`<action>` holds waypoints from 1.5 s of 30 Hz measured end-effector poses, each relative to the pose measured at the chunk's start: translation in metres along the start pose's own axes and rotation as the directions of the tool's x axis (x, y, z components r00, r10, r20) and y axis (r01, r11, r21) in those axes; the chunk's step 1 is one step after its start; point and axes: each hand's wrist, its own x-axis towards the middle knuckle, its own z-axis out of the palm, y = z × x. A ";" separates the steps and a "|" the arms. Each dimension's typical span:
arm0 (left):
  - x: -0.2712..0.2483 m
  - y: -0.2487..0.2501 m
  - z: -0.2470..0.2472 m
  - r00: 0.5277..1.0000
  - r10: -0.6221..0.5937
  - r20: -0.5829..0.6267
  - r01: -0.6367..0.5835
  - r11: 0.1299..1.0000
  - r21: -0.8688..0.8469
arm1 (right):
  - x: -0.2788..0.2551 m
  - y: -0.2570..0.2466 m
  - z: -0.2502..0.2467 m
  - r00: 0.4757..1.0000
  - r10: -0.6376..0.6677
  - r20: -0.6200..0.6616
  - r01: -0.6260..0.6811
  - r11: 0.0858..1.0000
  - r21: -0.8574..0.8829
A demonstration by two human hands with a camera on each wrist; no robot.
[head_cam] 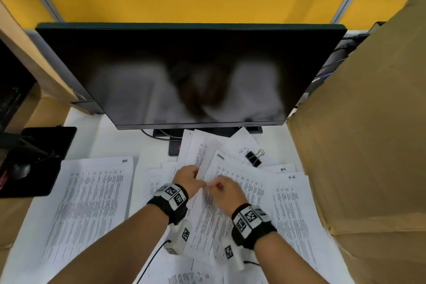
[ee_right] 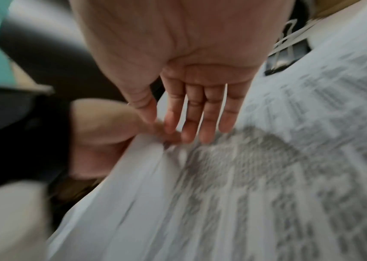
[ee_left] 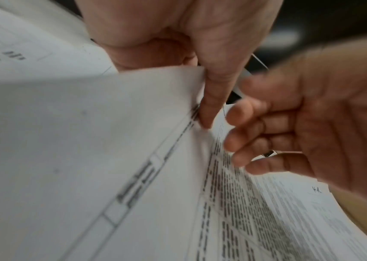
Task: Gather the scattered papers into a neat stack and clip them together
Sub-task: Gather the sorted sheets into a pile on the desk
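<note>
Several printed sheets lie fanned over the white desk [head_cam: 110, 140], one large sheet [head_cam: 92, 203] apart at the left. My left hand [head_cam: 198, 177] pinches the left edge of a printed sheet [head_cam: 207, 219] in the middle pile; in the left wrist view its thumb [ee_left: 209, 106] presses on that sheet [ee_left: 111, 141]. My right hand [head_cam: 212, 188] is just to the right, fingers straight and touching the same sheet [ee_right: 245, 176] beside the left hand [ee_right: 102, 137]. A black binder clip [head_cam: 254, 158] lies on the papers behind the hands, also visible in the right wrist view [ee_right: 287, 53].
A dark monitor [head_cam: 191, 71] stands right behind the papers, its base [head_cam: 175, 147] partly under them. A tall cardboard box [head_cam: 368, 122] walls off the right side. A black mat with a mouse [head_cam: 20, 170] sits at the left edge.
</note>
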 end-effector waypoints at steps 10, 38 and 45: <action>-0.009 -0.019 -0.023 0.998 -0.029 0.049 0.029 0.999 -0.015 | 0.042 0.064 -0.063 0.952 0.133 -0.277 -0.163 0.983 -0.088; -0.042 -0.081 -0.087 0.932 -0.268 -0.244 0.231 0.958 -0.172 | 0.034 -0.014 -0.123 0.999 -0.048 -0.024 0.036 0.930 -0.367; -0.048 -0.077 -0.066 0.964 -0.236 -0.121 0.196 0.942 -0.271 | 0.047 -0.069 -0.079 0.996 -0.088 -0.010 0.082 0.957 -0.278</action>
